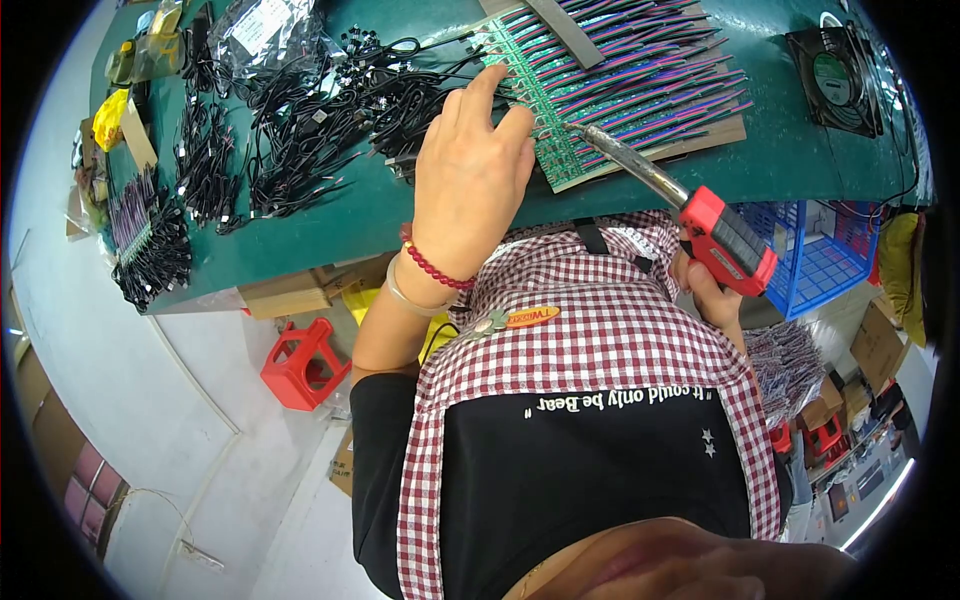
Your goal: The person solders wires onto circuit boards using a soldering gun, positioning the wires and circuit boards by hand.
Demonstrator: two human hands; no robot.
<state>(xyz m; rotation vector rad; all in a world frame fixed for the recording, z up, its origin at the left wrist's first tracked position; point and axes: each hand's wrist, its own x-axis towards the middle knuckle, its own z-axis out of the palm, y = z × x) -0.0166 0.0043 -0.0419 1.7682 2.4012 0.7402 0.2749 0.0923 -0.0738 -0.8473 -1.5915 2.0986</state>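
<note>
Note black square-framed fan (835, 82) near right end of green tabletop (800, 170); below, blue plastic mesh crate (825, 262) at right, red plastic stool (300, 365) at left; crumpled yellow bag (110, 120) at far left.

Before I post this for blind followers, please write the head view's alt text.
A right hand holds a red-handled soldering iron, its tip at a green circuit board with coloured wires; a left hand is at the board's edge. Black cables lie on the table.

Gotta be an electronics workshop: soldering iron (722, 238) at 2 o'clock, wired circuit boards (543, 108) near 1, black cables (318, 135) heaped on the surface (260, 245) around 11.
</note>
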